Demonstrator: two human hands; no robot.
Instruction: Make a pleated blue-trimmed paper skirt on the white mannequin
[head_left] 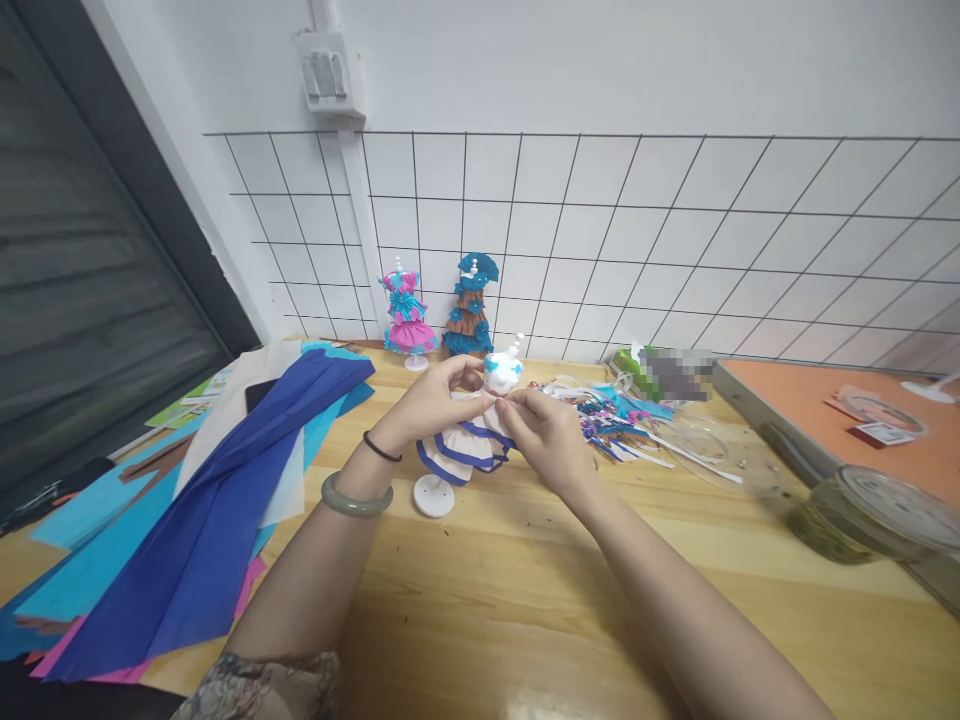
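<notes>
A: Where is the piece being worked on?
B: Mid-tabletop (487,600), between the hands: a small white dress form (502,378) with light blue patches on its bust and a skirt of pale ruffles edged in dark blue (459,452). It leans, its top to the right and its round white base (434,497) to the lower left. I can't tell whether the base touches the wood.
A: And the hands?
B: The left hand (444,402) is curled at the form's waist, thumb and fingers closed in on it. The right hand (551,435) meets it there, thumb and forefinger pinched together at the waist. Whatever finer bit they pinch is too small to make out.
A: What's just around them?
B: Behind, by the wall, a dress form in pink and blue ruffles (409,335) and a taller one in brown and teal (471,315). Right of the hands, a tangle of coloured paper strips (619,418).
A: Farther out?
B: On the left, overlapping sheets of dark blue, light blue, white and pink crepe paper (225,520). On the right, a big roll of clear tape (874,515) beside a flat orange board (802,400).
</notes>
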